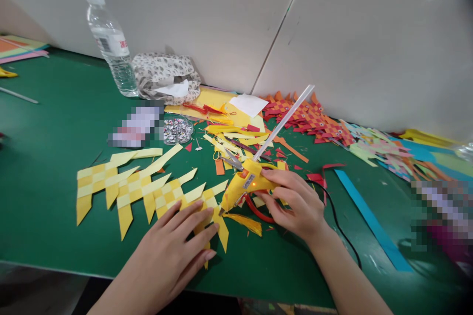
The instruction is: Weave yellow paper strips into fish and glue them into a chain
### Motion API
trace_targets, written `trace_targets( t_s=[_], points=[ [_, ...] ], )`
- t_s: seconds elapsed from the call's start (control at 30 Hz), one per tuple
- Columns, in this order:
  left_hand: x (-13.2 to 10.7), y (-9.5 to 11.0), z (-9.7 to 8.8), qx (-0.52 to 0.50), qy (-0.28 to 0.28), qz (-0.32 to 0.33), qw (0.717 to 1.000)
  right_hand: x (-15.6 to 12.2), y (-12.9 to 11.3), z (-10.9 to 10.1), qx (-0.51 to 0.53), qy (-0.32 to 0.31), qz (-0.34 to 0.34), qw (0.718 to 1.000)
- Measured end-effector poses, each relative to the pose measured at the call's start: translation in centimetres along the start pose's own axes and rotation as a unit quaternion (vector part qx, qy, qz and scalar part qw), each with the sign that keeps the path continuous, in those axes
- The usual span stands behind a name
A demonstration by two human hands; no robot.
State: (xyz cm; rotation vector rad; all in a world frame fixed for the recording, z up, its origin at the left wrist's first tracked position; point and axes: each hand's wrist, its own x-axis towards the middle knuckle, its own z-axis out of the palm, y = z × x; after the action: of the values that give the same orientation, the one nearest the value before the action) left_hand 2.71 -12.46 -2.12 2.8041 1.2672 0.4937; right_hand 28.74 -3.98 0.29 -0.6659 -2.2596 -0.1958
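My right hand is wrapped round the handle of a yellow glue gun, which has a long clear glue stick jutting from its back and a small orange light showing. The gun's nozzle points down at the rightmost of several woven yellow paper fish laid in an overlapping row. Across the right end of that row lies my left hand, fingers stretched out flat and covering part of the paper. A yellow tassel lies just right of the nozzle. Red-handled scissors sit partly hidden beneath the gun.
A water bottle and a patterned tissue pouch stand at the back. Nearby is a container of googly eyes. Red-orange woven fish are heaped against the wall. A black cord and a blue strip lie to the right.
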Motion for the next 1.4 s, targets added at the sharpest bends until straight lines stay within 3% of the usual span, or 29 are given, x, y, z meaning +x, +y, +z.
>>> trace_targets(
  t_s=[0.47,1.4],
  points=[
    [-0.07,-0.13,0.16,-0.006,0.01,0.001,1.0,0.01,-0.07,-0.11,-0.025,0.025,0.01,0.999],
    [-0.06,-0.08,0.16,0.008,-0.007,-0.004,1.0,-0.06,0.14,-0.17,-0.015,0.01,0.008,1.0]
  ],
)
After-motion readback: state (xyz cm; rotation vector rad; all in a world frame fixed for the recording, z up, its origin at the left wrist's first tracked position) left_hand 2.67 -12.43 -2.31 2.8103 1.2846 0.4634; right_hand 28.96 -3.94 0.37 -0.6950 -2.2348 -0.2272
